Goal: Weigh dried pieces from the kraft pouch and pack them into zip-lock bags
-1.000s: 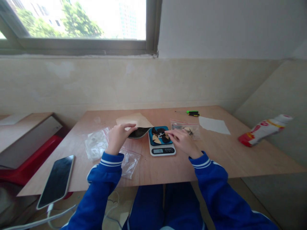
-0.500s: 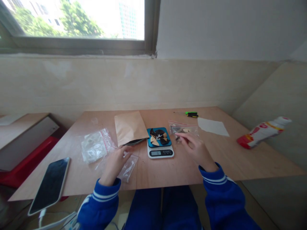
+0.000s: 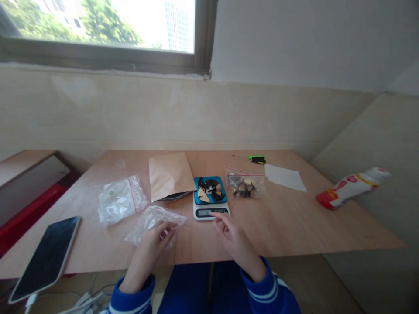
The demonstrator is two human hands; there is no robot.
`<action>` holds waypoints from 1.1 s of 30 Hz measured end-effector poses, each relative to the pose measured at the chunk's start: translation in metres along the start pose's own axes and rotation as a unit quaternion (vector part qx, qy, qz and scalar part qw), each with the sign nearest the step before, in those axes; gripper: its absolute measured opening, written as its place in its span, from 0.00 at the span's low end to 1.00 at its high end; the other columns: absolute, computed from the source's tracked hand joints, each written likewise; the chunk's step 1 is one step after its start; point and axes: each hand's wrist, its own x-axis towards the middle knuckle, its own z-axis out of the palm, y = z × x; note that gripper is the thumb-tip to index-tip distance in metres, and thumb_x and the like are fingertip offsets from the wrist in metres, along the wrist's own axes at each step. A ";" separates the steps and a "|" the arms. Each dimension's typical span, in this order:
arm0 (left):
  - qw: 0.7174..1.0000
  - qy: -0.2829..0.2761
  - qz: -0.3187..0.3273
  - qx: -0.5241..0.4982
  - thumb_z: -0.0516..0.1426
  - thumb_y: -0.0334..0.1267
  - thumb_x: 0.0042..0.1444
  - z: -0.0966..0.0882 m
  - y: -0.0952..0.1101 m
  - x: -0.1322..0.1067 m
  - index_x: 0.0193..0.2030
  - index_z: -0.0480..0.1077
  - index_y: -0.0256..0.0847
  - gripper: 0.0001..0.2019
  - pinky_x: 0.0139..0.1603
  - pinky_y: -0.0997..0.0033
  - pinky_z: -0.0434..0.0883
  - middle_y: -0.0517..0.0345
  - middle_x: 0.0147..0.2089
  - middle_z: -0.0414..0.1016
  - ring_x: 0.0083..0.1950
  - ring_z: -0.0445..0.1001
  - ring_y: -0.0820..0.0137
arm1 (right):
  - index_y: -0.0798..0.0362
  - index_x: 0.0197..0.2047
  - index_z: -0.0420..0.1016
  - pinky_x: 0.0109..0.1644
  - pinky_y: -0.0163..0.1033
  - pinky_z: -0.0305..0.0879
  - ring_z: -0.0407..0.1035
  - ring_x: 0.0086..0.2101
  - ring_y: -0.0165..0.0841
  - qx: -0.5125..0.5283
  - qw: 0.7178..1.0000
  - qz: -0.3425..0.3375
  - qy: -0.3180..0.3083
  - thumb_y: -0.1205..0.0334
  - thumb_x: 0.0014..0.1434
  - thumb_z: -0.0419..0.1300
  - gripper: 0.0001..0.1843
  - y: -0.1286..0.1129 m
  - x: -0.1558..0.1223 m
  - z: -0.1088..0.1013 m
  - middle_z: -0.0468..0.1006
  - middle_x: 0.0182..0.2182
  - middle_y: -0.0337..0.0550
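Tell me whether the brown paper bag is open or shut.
Open: the brown paper bag shows its dark inside through a gap between the parted layers along its near edge.

A plain room, home or office unclear, with a window (image 3: 108, 22), beige wall (image 3: 147, 113) and wooden table (image 3: 278, 226).

Open way over front-right tabletop (image 3: 281, 231), but paper pouch (image 3: 172, 176) seemingly hard against scale (image 3: 211, 207).
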 end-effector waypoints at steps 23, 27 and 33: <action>0.974 0.018 0.228 0.004 0.50 0.25 0.59 0.027 0.060 -0.018 0.45 0.74 0.47 0.16 0.51 0.65 0.70 0.55 0.50 0.75 0.52 0.73 0.66 | 0.53 0.39 0.77 0.41 0.40 0.71 0.75 0.38 0.37 0.332 0.936 0.104 0.054 0.48 0.54 0.64 0.17 -0.023 0.007 0.031 0.81 0.36 0.46; 0.978 0.043 0.199 -0.045 0.49 0.30 0.61 0.027 0.069 -0.023 0.42 0.72 0.44 0.11 0.52 0.63 0.70 0.52 0.48 0.74 0.51 0.73 0.65 | 0.53 0.33 0.78 0.44 0.40 0.70 0.74 0.42 0.37 0.254 0.963 0.024 0.089 0.56 0.58 0.61 0.09 -0.029 0.003 0.030 0.80 0.39 0.47; 0.962 0.112 0.095 -0.229 0.56 0.40 0.60 0.039 0.072 -0.019 0.45 0.66 0.43 0.08 0.48 0.66 0.72 0.55 0.43 0.75 0.46 0.76 0.66 | 0.51 0.34 0.76 0.50 0.40 0.68 0.74 0.41 0.34 0.209 0.969 -0.033 0.126 0.62 0.59 0.61 0.04 -0.038 -0.001 0.025 0.80 0.37 0.43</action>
